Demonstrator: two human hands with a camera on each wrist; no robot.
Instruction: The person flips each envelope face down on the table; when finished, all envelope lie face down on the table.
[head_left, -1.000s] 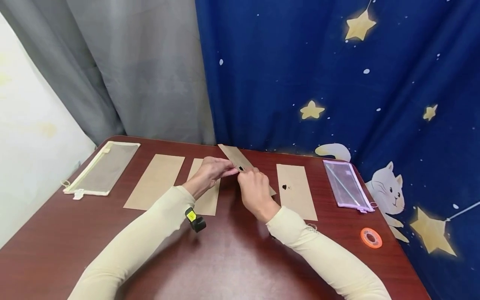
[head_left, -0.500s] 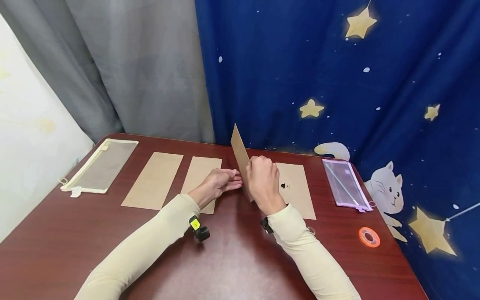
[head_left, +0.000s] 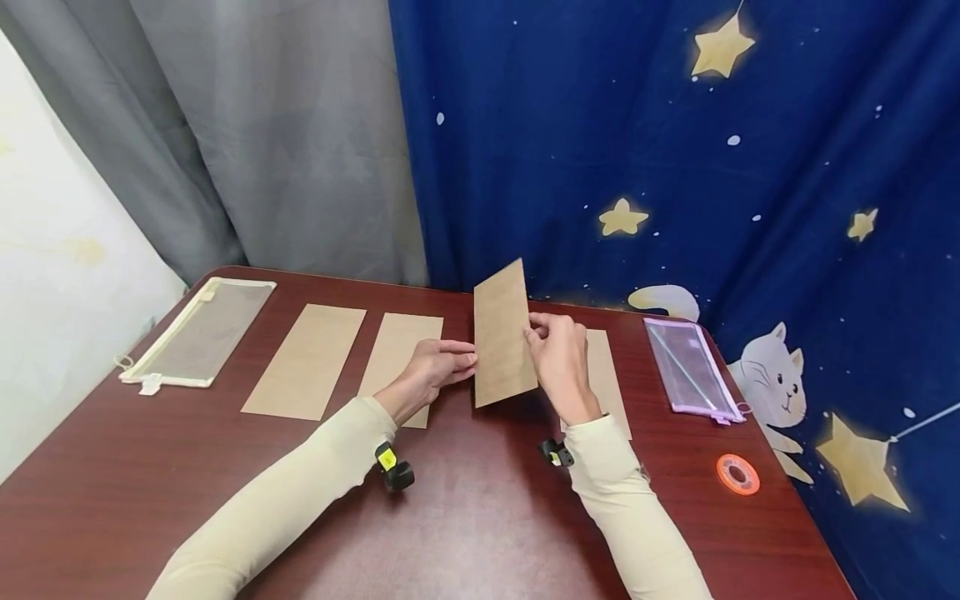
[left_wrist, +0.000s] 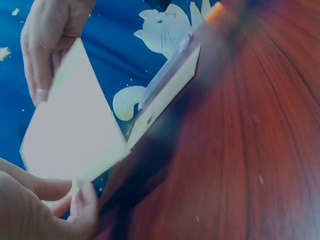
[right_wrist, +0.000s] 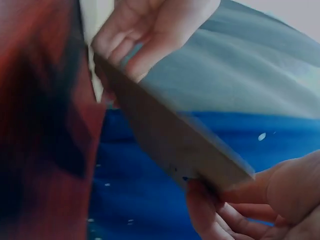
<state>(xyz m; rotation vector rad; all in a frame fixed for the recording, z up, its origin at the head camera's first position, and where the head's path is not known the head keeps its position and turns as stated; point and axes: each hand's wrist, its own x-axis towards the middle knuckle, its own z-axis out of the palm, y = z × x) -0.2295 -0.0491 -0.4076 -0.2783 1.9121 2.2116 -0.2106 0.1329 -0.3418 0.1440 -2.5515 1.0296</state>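
Note:
Off the table, nearly upright, stands a thin brown kraft-paper rectangle (head_left: 501, 337), its plain side toward the head camera. My right hand (head_left: 561, 358) pinches its right edge between thumb and fingers. At the opposite edge, my left hand (head_left: 431, 371) pinches it too, seen closely in the left wrist view, where the paper (left_wrist: 80, 125) looks washed out. Small dark marks on its other face (right_wrist: 165, 140) show in the right wrist view. A similar brown rectangle (head_left: 609, 387) lies on the table, partly behind my right hand.
Two more brown rectangles lie to the left, one apart (head_left: 307, 358) and one partly behind my left hand (head_left: 397, 342). A cream-edged mesh zip pouch (head_left: 210, 333) is at far left. At right are a purple mesh pouch (head_left: 693, 367) and an orange ring-shaped roll (head_left: 738, 474).
The held brown rectangle was lifted from a slanted position and turned, so its plain side now faces the head camera. My right hand moved right; my left hand took hold of the near edge.

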